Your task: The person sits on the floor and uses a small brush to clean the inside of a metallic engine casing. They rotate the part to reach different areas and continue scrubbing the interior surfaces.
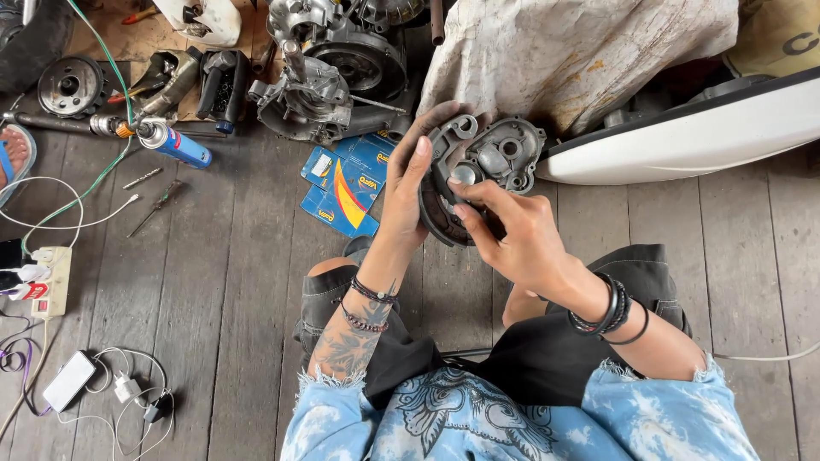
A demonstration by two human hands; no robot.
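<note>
A grey metal brake plate with curved shoes [489,159] is held up in front of me, above my knees. My left hand [408,186] grips its left rim, fingers curled over the top edge. My right hand [509,229] holds the lower part, thumb and fingers pressed on the shoe near the centre. Both wrists wear dark bead bracelets. The underside of the plate is hidden by my hands.
Blue and yellow cardboard boxes [348,181] lie on the plank floor beside an engine block [329,68]. A blue spray can [175,145], a screwdriver [155,207], a power strip [51,282], a phone with chargers [70,381] lie left. A white scooter panel [683,137] lies right.
</note>
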